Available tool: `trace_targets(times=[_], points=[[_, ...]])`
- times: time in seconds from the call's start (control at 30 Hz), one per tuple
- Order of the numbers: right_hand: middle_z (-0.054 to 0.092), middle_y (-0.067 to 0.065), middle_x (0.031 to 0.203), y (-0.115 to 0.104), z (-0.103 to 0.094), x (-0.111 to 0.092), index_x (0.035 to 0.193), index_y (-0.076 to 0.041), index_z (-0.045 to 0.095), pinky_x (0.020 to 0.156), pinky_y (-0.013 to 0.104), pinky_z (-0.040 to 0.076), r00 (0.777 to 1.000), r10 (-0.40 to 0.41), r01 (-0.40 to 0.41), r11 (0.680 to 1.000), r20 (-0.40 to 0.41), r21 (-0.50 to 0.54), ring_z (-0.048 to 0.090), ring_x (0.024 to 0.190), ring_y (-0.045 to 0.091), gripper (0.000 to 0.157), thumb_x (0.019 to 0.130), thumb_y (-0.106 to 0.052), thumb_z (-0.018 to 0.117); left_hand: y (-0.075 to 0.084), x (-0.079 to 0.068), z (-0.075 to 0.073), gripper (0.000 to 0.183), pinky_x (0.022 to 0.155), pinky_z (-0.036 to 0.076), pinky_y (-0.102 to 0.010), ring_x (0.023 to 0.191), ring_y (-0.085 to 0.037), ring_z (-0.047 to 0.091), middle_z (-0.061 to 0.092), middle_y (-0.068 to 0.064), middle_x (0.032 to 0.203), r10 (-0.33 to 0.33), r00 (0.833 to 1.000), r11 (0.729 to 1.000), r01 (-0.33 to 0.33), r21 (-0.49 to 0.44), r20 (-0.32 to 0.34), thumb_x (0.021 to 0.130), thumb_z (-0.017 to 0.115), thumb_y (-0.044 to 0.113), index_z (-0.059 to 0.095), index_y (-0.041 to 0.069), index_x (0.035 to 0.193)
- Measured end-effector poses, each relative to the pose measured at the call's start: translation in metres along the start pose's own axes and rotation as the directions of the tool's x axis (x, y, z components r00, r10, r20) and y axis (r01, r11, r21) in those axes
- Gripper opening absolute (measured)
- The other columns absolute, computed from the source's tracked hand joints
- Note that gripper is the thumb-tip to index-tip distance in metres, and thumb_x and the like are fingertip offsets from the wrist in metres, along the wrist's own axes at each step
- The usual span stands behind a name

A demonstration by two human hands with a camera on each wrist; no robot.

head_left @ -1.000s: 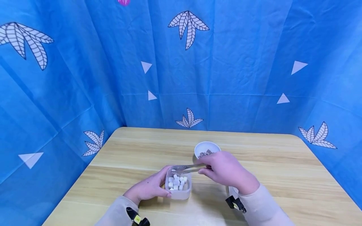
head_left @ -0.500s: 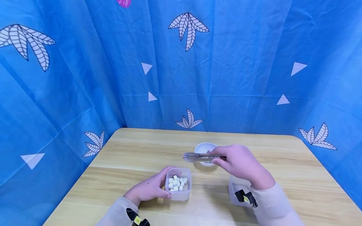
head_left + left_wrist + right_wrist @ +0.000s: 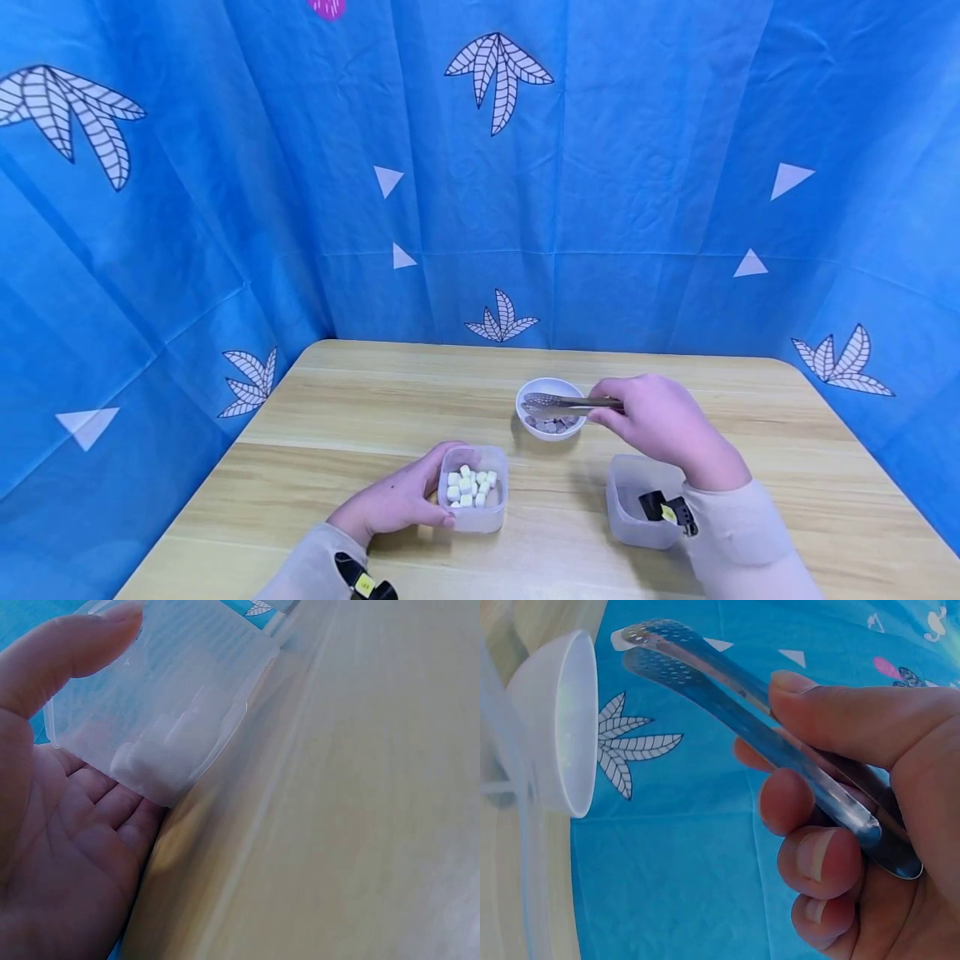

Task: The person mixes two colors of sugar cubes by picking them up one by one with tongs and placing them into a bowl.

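My left hand (image 3: 401, 498) grips a clear plastic container (image 3: 487, 518) on the table, thumb on the near side and fingers around its left and far sides. Small white cubes (image 3: 467, 490) lie in it; the left wrist view shows them blurred through the wall. With my right hand (image 3: 667, 421) I hold metal tongs (image 3: 566, 406), their perforated ends over a white bowl (image 3: 528, 388). Greyish-brown cubes (image 3: 551, 426) lie in that bowl. At the tips of the tongs (image 3: 780, 742) a small white piece (image 3: 618, 640) shows in the right wrist view.
A second clear plastic container (image 3: 628, 518) stands under my right forearm, partly covered by the wrist strap (image 3: 667, 510). The wooden table (image 3: 375, 383) ends at a blue patterned curtain (image 3: 630, 183) behind and at both sides.
My right hand has moved the tongs up and right, from the white-cube container to above the bowl. The second container has come into fuller view. My left hand stays put.
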State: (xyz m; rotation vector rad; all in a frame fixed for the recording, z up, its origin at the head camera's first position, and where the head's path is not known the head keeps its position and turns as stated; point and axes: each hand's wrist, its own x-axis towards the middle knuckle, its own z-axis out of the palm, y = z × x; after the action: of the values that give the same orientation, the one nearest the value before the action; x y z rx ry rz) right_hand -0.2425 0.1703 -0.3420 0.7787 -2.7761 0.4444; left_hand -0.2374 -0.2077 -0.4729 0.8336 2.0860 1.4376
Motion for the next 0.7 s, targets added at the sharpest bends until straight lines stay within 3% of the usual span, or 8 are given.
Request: trace_targets(times=[0.27, 0.7], points=[[0.054, -0.018, 0.067, 0.0054, 0.0018, 0.0002, 0.098, -0.02, 0.076, 0.054, 0.031, 0.039, 0.997, 0.042, -0.041, 0.999, 0.062, -0.023, 0.045, 0.058, 0.009, 0.012, 0.09, -0.03, 0.076, -0.0014, 0.0009, -0.0003, 0.085, 0.114, 0.029, -0.024, 0.138, -0.02, 0.042, 0.045, 0.001, 0.149, 0.032, 0.999, 0.999, -0.032, 0.008, 0.001, 0.08, 0.08, 0.025, 0.034, 0.027, 0.152], [0.054, -0.017, 0.067, 0.005, 0.0017, -0.0011, 0.1, -0.022, 0.076, 0.054, 0.03, 0.039, 0.996, 0.046, -0.046, 0.999, 0.07, -0.015, 0.046, 0.059, 0.009, 0.014, 0.09, -0.032, 0.075, 0.0003, 0.0003, 0.0007, 0.086, 0.114, 0.028, -0.024, 0.137, -0.02, 0.042, 0.045, 0.002, 0.149, 0.026, 1.0, 1.0, -0.026, 0.004, -0.001, 0.08, 0.08, 0.026, 0.034, 0.028, 0.152]])
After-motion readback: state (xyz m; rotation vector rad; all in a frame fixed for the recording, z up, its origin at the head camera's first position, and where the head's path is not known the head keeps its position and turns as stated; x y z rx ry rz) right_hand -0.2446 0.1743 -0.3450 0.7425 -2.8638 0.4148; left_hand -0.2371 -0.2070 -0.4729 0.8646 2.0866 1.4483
